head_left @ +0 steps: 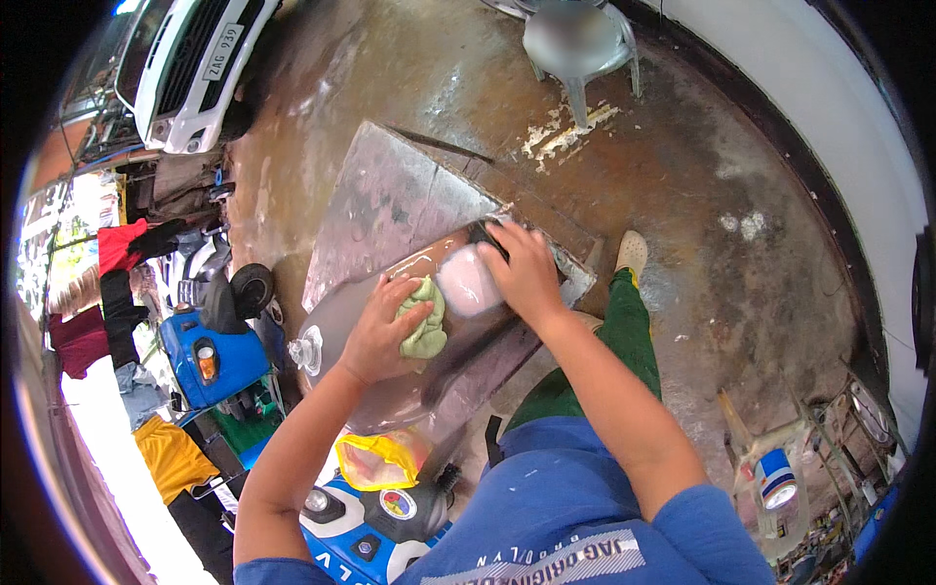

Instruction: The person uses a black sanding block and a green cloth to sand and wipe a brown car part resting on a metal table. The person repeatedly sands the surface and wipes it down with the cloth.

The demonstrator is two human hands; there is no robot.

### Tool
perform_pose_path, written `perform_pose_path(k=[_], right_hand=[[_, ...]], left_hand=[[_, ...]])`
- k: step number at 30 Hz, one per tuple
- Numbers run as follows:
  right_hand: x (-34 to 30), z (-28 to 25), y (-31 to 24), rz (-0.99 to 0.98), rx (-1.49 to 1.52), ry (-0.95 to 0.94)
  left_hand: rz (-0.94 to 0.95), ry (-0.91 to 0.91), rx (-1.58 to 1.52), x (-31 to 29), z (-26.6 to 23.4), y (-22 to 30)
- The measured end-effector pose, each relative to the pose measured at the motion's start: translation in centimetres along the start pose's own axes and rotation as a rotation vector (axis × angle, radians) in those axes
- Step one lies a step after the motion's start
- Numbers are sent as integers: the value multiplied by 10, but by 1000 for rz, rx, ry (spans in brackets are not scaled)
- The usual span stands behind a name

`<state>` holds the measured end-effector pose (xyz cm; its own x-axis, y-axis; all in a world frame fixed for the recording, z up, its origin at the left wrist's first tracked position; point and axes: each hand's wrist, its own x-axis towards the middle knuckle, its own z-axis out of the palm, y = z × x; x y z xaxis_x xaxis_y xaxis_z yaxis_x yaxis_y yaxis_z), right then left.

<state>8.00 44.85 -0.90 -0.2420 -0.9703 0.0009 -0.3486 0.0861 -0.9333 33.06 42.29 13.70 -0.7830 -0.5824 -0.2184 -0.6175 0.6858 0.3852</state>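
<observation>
A grey-brown motorcycle fuel tank with a wet-looking shine lies in front of me, its metal filler cap at the left end. On its top is a rounded pinkish-white patch. My left hand grips a crumpled light green cloth against the tank, left of the patch. Across the patch, my right hand rests at the tank's far right end with fingers stretched out. Something dark shows by its fingertips; I cannot tell whether it is loose or part of the tank.
The tank rests on a worn, paint-stained stand. Close below it are a yellow-rimmed plastic bag and a blue-and-white motorcycle part. A plastic stool, a white vehicle, a blue motorcycle and a can stand around.
</observation>
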Motion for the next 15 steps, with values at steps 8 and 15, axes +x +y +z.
perform_pose_path(k=[8, 15], right_hand=[[-21, -12, 0, 76, 32, -46], [-58, -18, 5, 98, 47, -13]], left_hand=[[3, 22, -14, -3, 2, 0], [-33, 5, -29, -6, 5, -3]])
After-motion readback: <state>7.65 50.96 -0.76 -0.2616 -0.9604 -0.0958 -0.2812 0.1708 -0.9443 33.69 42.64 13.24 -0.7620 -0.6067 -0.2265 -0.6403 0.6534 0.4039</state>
